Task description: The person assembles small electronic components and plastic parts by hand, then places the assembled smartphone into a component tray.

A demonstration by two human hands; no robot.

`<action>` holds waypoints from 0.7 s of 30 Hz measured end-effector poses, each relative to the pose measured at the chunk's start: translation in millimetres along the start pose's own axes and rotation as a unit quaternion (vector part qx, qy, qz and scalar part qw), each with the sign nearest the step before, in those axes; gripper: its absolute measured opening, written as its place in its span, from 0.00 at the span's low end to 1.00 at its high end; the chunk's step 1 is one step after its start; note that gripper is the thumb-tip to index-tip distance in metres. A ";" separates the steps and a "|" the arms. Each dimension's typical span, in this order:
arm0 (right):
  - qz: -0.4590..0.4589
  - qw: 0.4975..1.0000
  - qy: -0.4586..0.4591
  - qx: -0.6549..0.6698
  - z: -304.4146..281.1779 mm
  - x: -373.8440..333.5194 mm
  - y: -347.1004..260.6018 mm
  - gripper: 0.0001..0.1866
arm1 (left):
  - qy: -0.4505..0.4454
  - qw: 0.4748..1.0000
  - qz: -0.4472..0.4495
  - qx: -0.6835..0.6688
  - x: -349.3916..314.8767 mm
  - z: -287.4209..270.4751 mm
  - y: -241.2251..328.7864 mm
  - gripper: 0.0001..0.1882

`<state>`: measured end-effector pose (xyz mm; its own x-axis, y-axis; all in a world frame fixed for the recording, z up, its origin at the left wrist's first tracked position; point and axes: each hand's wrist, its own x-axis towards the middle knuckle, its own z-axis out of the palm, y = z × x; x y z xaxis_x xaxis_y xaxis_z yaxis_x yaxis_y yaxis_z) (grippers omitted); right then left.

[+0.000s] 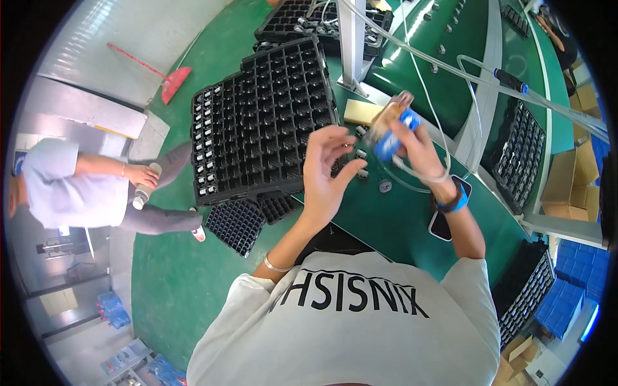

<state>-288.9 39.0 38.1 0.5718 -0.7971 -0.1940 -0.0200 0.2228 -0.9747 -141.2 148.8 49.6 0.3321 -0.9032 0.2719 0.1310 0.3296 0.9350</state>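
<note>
My right hand (418,151) is closed around a blue hand-held tool (387,143) with a brownish, blurred head. I cannot make out its exact kind. A clear tube hangs in a loop by that wrist. To its left, my left hand (327,174) is raised with curved fingers and the thumb apart; nothing shows clearly in it. Small metal parts (362,154) lie on the green bench between the hands. Nearer to me is a small round grey part (385,186). A yellowish block (362,112) sits behind the tool.
Left of the bench stands a large black compartment tray (264,128), its left columns holding metal parts. A phone (441,226) lies by my right forearm. Hoses (476,74) cross above the bench near a white post (351,45). At the left, another person (84,183) holds a bottle.
</note>
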 end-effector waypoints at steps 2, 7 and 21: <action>-0.077 0.995 0.051 0.023 -13.1 30.7 10.3 0.17 | 0.053 0.998 0.012 0.026 5.7 -2.3 1.1 0.25; -0.217 0.932 0.105 -0.270 -37.9 68.3 34.7 0.18 | 0.064 0.998 0.005 0.024 3.1 -12.5 8.8 0.23; -0.234 0.911 0.185 -0.285 -39.0 80.3 54.3 0.15 | 0.051 0.998 -0.027 0.009 -1.3 -9.6 8.8 0.17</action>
<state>-276.0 -34.8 -34.8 0.3127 -0.8887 0.3354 -0.3284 -0.4325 -0.8397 -131.5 155.6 55.3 0.4194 -0.8860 0.1976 0.1353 0.2763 0.9515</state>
